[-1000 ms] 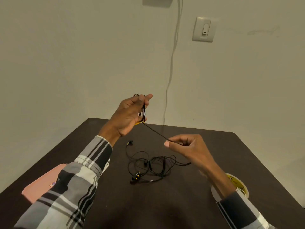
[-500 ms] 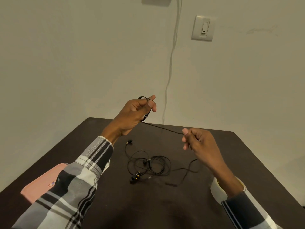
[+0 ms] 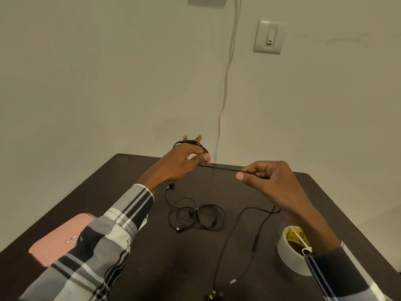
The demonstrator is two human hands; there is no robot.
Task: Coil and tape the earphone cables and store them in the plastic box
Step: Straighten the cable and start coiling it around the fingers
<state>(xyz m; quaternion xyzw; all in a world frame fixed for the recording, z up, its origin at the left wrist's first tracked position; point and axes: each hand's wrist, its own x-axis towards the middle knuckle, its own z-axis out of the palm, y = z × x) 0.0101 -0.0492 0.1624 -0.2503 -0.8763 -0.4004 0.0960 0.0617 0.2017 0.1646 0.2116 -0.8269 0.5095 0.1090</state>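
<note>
We see the left hand (image 3: 180, 161) raised above the far side of the dark bench (image 3: 152, 268), its fingers spread with loops of a thin black earphone cable (image 3: 219, 168) wound round them and the thumb pressing the strand against the forefinger. From there the cable runs taut and nearly level to the right hand (image 3: 267, 181), which pinches it between thumb and curled fingers, then drops below that hand in a slack curve across the bench toward us, ending in yellow-marked earbuds (image 3: 213, 296) at the bottom edge. A second earphone cable (image 3: 195, 216), also black and wire-thin, lies in a loose tangle of rings on the bench between and below the two hands, touched by neither. A broad roll of pale tape (image 3: 288, 255) with a yellow-printed core stands just beside the right sleeve. A flat pink case (image 3: 58, 237) with rounded corners lies under the left plaid sleeve. A white wall switch (image 3: 269, 36) and a pale cord (image 3: 225, 83) hang on the wall behind. Compared with half a second ago, we find the right hand drawn farther from the left, the strand between them straighter, and the free end pulled clear of the tangle toward the near edge.
</note>
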